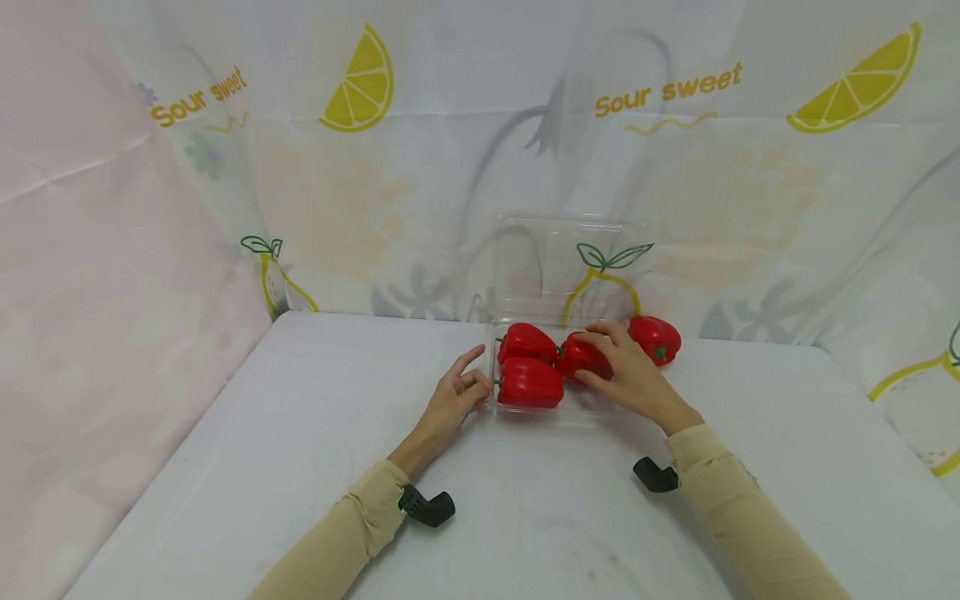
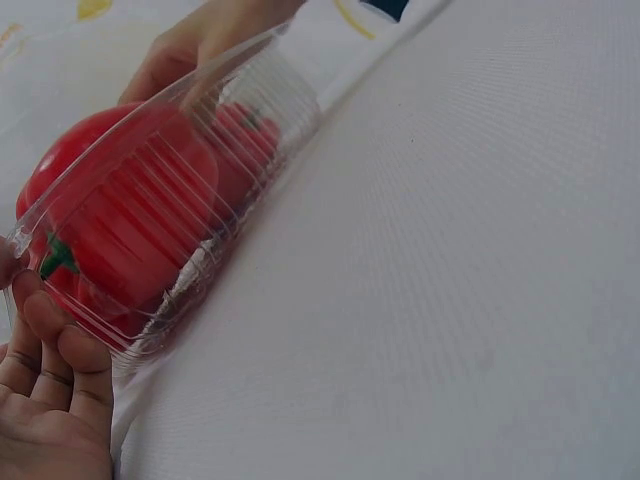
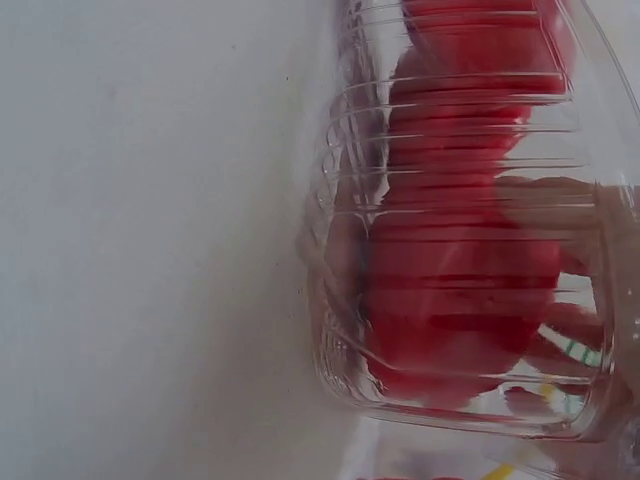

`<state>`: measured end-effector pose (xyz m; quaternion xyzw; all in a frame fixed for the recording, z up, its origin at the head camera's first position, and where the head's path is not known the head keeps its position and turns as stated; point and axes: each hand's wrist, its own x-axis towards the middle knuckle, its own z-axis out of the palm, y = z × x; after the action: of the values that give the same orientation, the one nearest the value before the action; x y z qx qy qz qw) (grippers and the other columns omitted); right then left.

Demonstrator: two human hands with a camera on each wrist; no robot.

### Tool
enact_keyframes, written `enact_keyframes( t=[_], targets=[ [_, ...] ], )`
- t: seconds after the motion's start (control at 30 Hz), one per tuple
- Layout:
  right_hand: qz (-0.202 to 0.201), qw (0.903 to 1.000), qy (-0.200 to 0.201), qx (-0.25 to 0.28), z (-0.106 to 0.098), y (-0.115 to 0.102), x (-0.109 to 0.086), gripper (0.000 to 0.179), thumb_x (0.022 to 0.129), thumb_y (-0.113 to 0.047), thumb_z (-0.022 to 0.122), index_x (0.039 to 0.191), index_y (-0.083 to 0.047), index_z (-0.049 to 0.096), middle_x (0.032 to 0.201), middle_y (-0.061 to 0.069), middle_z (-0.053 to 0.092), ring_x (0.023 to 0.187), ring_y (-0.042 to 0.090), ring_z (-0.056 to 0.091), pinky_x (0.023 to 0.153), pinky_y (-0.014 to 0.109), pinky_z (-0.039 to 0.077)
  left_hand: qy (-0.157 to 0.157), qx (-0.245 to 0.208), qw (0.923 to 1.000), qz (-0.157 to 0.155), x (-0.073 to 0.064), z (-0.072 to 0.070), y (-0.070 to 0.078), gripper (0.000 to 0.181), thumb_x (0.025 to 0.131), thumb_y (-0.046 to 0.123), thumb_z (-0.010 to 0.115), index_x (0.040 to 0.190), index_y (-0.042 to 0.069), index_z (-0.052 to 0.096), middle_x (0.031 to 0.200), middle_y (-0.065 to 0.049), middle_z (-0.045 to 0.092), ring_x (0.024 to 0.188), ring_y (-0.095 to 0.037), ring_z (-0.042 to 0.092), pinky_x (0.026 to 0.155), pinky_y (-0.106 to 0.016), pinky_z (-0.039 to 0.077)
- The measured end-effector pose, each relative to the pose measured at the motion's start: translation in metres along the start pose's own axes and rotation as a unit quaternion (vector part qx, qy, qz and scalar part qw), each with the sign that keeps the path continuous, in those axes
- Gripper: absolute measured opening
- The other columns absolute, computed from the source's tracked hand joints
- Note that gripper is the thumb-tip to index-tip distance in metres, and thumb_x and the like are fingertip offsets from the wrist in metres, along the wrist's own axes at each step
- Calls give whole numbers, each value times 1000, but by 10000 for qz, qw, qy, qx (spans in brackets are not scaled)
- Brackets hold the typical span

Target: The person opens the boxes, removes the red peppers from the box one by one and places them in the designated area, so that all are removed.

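Observation:
A clear plastic clamshell box (image 1: 585, 413) stands on the table with its lid (image 1: 519, 271) raised at the back. Two red bell peppers lie in its left half, a rear one (image 1: 527, 343) and a front one (image 1: 529, 383). My right hand (image 1: 633, 375) reaches into the right half and grips another red bell pepper (image 1: 579, 358), seen through the ribbed wall in the right wrist view. At the box's left edge, my left hand (image 1: 452, 400) pinches the rim between thumb and fingers, close to a green stem (image 2: 58, 256).
One more red bell pepper (image 1: 655, 338) rests on the table right of the box, just beyond my right hand. The white table (image 1: 337, 400) ends at a lemon-printed cloth (image 1: 442, 167) hanging behind the box.

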<state>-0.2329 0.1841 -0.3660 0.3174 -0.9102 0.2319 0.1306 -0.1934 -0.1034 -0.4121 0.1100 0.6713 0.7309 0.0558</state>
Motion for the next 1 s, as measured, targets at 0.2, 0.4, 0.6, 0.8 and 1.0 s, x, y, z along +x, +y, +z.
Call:
enact_keyframes(
  t=[0.2, 0.4, 0.6, 0.8, 1.0],
  targets=[
    [99, 9999, -113, -30, 2, -1, 1, 57, 81, -22, 74, 131, -13, 48, 136, 13, 42, 121, 34, 48, 91, 53, 49, -55, -8, 10000, 7, 0, 0, -1, 56, 95, 9, 50, 146, 17, 29, 86, -4, 55, 73, -8, 49, 69, -18, 45],
    [102, 9998, -179, 29, 4, 0, 2, 57, 82, -19, 73, 132, -12, 46, 135, 11, 44, 123, 31, 46, 95, 52, 47, -72, -31, 9999, 97, 0, -1, -2, 58, 93, 6, 50, 146, 15, 28, 82, 3, 55, 71, -6, 48, 66, -18, 43],
    [154, 9995, -186, 191, 5, 1, 2, 57, 82, -17, 73, 131, -13, 46, 133, 11, 43, 124, 30, 43, 93, 50, 49, -46, -43, 10000, 73, 1, -1, -2, 57, 94, 6, 50, 146, 16, 29, 83, 0, 55, 71, -6, 48, 66, -18, 43],
    [358, 9984, -280, 330, 4, 1, 1, 57, 82, -17, 73, 131, -15, 44, 132, 11, 42, 123, 30, 44, 91, 51, 50, -76, -9, 10000, 50, 1, -1, -2, 57, 94, 7, 50, 146, 16, 29, 85, -5, 54, 71, -6, 48, 66, -18, 43],
    [360, 9980, -256, 455, 3, -1, 1, 55, 82, -17, 72, 130, -15, 45, 130, 10, 43, 120, 29, 46, 90, 51, 50, -31, -29, 10000, 59, 1, 0, -2, 57, 93, 6, 50, 146, 18, 30, 85, -8, 53, 70, -7, 48, 66, -18, 43]
  ],
)
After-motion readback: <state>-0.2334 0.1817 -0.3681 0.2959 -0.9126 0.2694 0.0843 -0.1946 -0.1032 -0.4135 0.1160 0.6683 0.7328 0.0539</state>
